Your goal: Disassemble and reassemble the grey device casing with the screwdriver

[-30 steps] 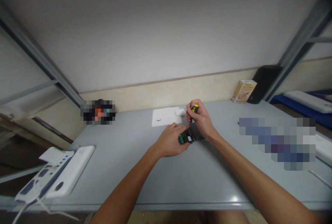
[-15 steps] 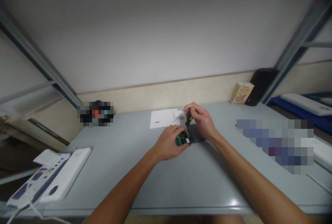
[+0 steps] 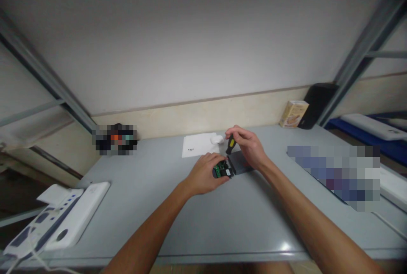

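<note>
My left hand [image 3: 205,173] is closed around a small device with an exposed green circuit board [image 3: 219,168], its fingers along the far side and its thumb along the near side. In my right hand [image 3: 249,147] is a black and yellow screwdriver [image 3: 231,144], tilted with its lower end pointing down by the device's far right corner. I cannot make out whether its tip touches anything. A flat dark grey panel [image 3: 240,163] lies directly right of the circuit board, partly under my right hand.
White paper [image 3: 199,140] behind my hands bears several tiny dark pieces [image 3: 190,149] and a white rounded object [image 3: 217,139]. A yellow box [image 3: 293,114] and a black case [image 3: 318,104] stand at the back right. White power strips [image 3: 79,214] lie at the left.
The screwdriver stands slightly more upright, and more of its yellow part shows. My left hand still holds the device. The whole view has shifted slightly.
</note>
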A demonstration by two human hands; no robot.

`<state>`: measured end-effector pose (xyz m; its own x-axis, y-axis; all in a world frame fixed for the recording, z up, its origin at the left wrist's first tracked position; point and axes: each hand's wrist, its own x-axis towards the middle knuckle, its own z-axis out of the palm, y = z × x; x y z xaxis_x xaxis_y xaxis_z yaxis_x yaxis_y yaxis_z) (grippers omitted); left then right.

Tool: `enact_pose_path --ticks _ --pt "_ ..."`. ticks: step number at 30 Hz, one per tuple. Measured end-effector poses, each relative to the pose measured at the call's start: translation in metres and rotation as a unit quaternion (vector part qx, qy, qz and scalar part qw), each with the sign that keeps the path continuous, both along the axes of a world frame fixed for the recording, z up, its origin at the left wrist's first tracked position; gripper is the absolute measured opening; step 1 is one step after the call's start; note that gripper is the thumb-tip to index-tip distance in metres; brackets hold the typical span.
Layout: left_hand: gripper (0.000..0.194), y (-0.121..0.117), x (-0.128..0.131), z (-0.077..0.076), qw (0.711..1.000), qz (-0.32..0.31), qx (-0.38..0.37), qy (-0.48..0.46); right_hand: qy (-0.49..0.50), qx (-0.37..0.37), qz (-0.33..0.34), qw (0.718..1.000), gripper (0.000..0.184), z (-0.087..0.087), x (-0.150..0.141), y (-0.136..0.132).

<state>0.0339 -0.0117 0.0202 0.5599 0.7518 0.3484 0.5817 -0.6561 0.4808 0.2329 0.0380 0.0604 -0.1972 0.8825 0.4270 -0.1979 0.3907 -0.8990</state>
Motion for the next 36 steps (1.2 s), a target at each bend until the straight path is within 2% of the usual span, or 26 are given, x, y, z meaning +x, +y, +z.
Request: enact_pose_path --ticks 3,5,11,15,18,21,25,32,34,36 --pt "0.049 -0.0002 0.0001 -0.0003 1.000 0.006 0.000 0.002 0.039 -0.043 0.048 0.997 0.027 0.0005 0.0014 0.0000" --pt "0.047 -0.0006 0.0000 -0.0002 1.000 0.008 0.001 0.002 0.057 -0.044 0.058 0.996 0.030 0.0000 -0.0005 -0.0010" --pt "0.046 -0.0012 -0.0005 0.0007 1.000 0.001 -0.001 0.003 0.011 0.018 -0.023 1.000 0.031 -0.0013 -0.0029 -0.0011" --pt "0.048 -0.0004 -0.0006 0.0001 1.000 0.003 -0.004 -0.003 0.016 -0.031 0.031 0.999 0.030 0.0010 0.0002 -0.0003" --pt "0.046 0.0000 -0.0004 0.0003 1.000 0.005 -0.005 -0.005 0.048 -0.033 0.052 0.997 0.031 0.0014 -0.0020 -0.0017" --pt "0.043 -0.0001 -0.0002 0.0009 1.000 0.008 -0.007 -0.005 0.057 0.001 0.026 0.998 0.033 -0.0001 -0.0055 -0.0032" --pt "0.044 -0.0003 -0.0001 0.0010 1.000 0.011 -0.011 -0.004 0.021 0.024 -0.013 0.999 0.030 -0.0008 -0.0045 -0.0026" --pt "0.047 -0.0007 -0.0008 0.0006 1.000 0.015 -0.017 -0.011 0.091 -0.059 0.093 0.990 0.024 0.0011 -0.0031 -0.0021" --pt "0.048 -0.0006 -0.0010 0.0002 1.000 0.016 -0.018 -0.012 0.098 -0.043 0.081 0.991 0.028 -0.0006 -0.0047 -0.0018" --pt "0.048 -0.0004 -0.0011 -0.0006 1.000 0.018 -0.019 -0.013 0.080 -0.007 0.039 0.996 0.030 -0.0023 -0.0054 -0.0012"
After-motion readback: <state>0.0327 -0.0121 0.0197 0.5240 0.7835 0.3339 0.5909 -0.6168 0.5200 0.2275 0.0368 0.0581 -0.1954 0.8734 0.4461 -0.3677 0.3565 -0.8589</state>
